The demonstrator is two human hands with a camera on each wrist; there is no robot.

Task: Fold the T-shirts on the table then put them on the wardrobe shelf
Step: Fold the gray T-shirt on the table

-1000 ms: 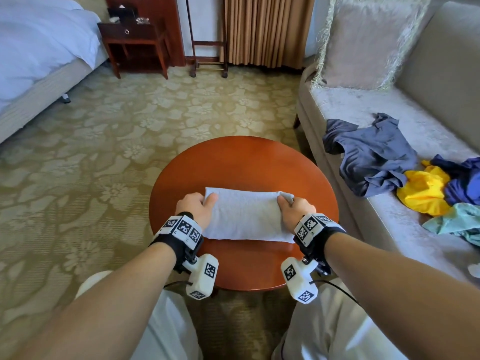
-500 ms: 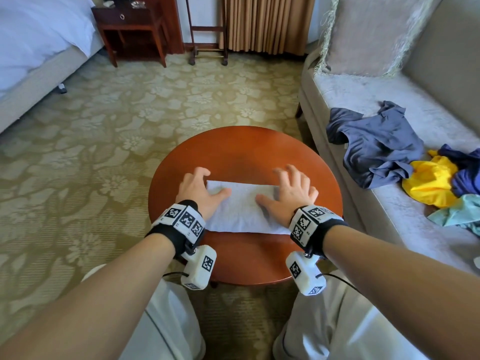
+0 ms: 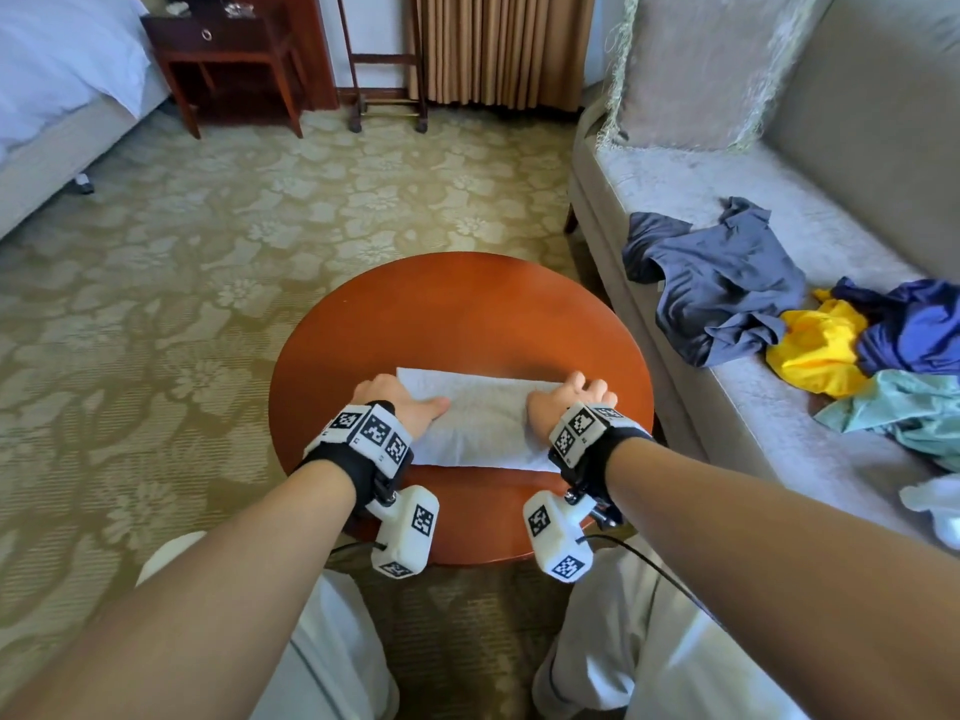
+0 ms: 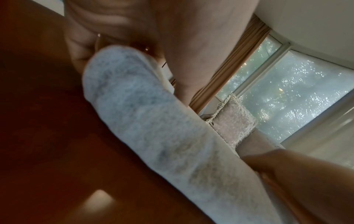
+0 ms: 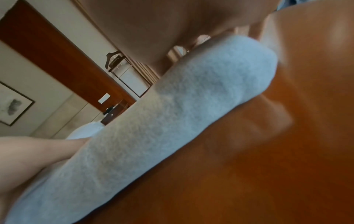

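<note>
My left hand [image 3: 397, 405] grips the left end of the folded white T-shirt [image 3: 485, 423], thumb lying on top and fingers tucked under the edge; my right hand [image 3: 569, 402] grips the right end the same way, fingers curled over the far edge. The shirt lies as a flat oblong across the near half of the round wooden table [image 3: 467, 314], whose polished reddish top shows glare in both wrist views. Patterned beige carpet [image 3: 260, 226] spreads around the table. To the right stands a pale sofa [image 3: 675, 189] with a fringed cushion [image 3: 696, 65] at its far end and a loose heap of clothes [image 3: 810, 324], grey-blue, yellow, navy and mint. Far left is a bed [image 3: 57, 80], beside it a dark nightstand [image 3: 228, 54]; tan curtains [image 3: 498, 44] hang at the far wall.
</note>
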